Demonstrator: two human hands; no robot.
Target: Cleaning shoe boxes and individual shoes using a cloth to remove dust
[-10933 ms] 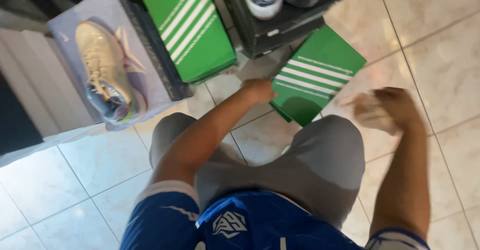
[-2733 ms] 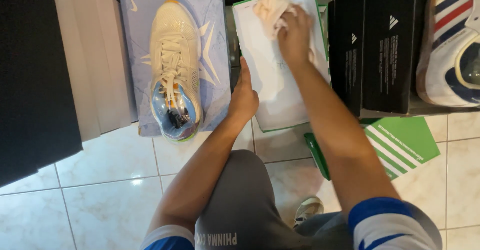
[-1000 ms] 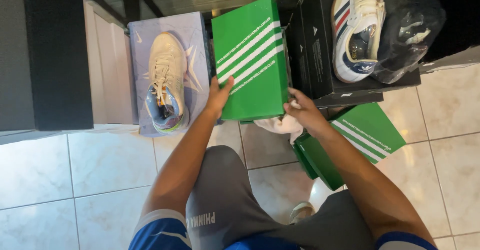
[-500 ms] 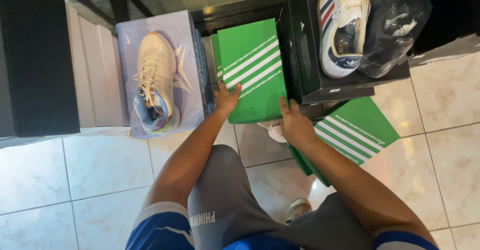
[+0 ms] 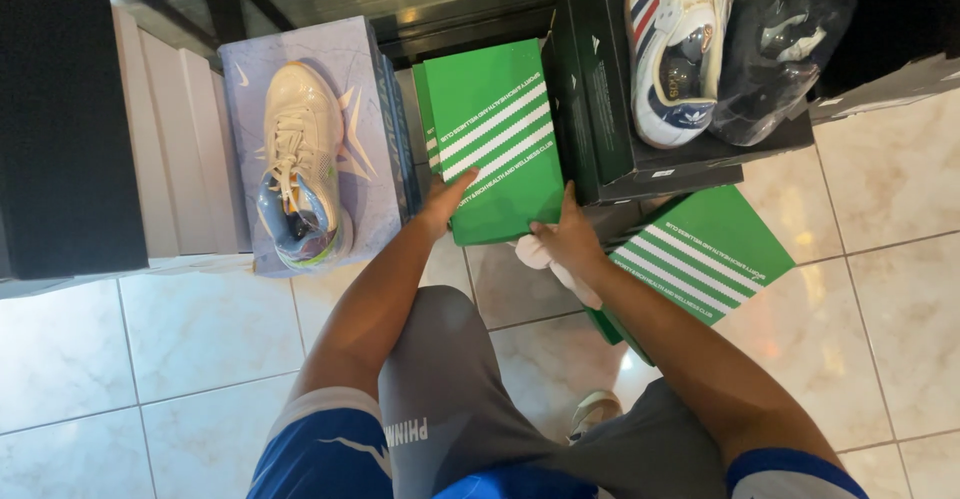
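Now our left hand [image 5: 440, 204] and right hand [image 5: 568, 239] grip the green white-striped cardboard shoebox [image 5: 495, 139], fingers clasping its near edge; lower than a second ago, it sits slotted between neighbouring boxes.

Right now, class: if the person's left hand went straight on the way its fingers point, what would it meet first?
The left hand already touches the near left corner of the green striped box. Going straight on, it would probably slide along that box's side, toward the lilac box beside it; depth is unclear.
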